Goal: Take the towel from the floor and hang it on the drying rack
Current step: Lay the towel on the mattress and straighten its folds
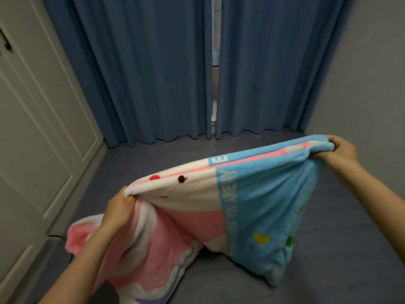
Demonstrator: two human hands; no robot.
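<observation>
Pink, white and blue terry towel [221, 207] partly up, top edge stretched between both hands. Left hand [117, 210] clenched on the bunched white corner at the low end; right hand [341, 153] clenched on the blue corner, higher and further out. Upper edge taut and slanted, rising left to right. Lower part draped down, pink end and blue bottom corner apparently touching the floor [175, 156], so pickup judged roughly half done: grasped and lifted, not fully clear. Remaining: raise until the hem leaves the floor, carry to the rack, drape over a bar, even out both sides, let go. No drying rack visible anywhere, so location unknown; probably needs a turn or a walk first. Ahead only blue curtains [144, 69] with a narrow gap, white cabinet doors [32, 119] on the left, plain wall on the right. Dark cable [57, 236] on the floor near the pink end, just beside the cabinet; possible snag if the towel drags that way. Fabric soft and floppy, likely to sag in the middle unless hands held wide.
</observation>
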